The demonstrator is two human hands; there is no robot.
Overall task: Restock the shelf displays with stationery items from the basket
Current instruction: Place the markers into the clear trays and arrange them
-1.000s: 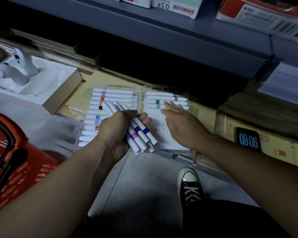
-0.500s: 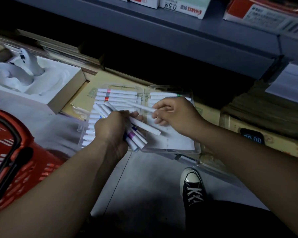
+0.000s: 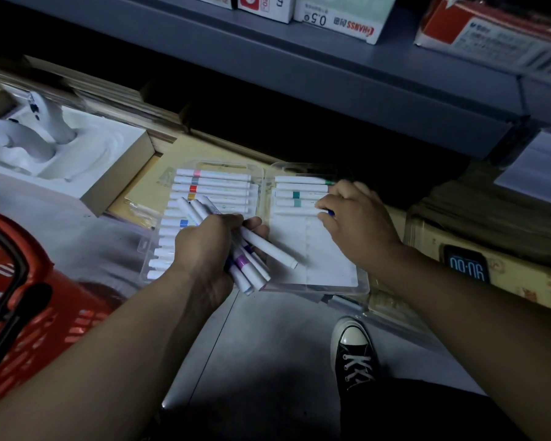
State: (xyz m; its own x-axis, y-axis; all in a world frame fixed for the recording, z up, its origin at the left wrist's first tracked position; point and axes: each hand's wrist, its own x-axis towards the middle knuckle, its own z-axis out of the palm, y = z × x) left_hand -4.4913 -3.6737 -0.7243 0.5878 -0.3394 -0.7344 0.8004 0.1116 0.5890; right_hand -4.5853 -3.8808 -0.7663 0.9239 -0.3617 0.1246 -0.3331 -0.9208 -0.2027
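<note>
Our right hand (image 3: pixel 357 224) pinches one marker (image 3: pixel 296 212) in its fingers (image 3: pixel 326 206), parallel under the rows (image 3: pixel 299 187) of the case (image 3: pixel 315 268); our left hand (image 3: pixel 204 246) grips the spare markers (image 3: pixel 268 249).

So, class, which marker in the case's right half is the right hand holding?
The lowest marker, blue-tipped, its end pinched by the right hand; the four others lie above it.

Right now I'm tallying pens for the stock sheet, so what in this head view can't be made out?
Head view only:
- Bundle of white markers: exact count, because the left hand wraps it.
- Single white marker: cap end mostly covered by the right hand.
- Clear plastic case, left half: lower rows partly behind the left hand and bundle.
- Red plastic basket: cut by the left edge, contents unseen.
</note>
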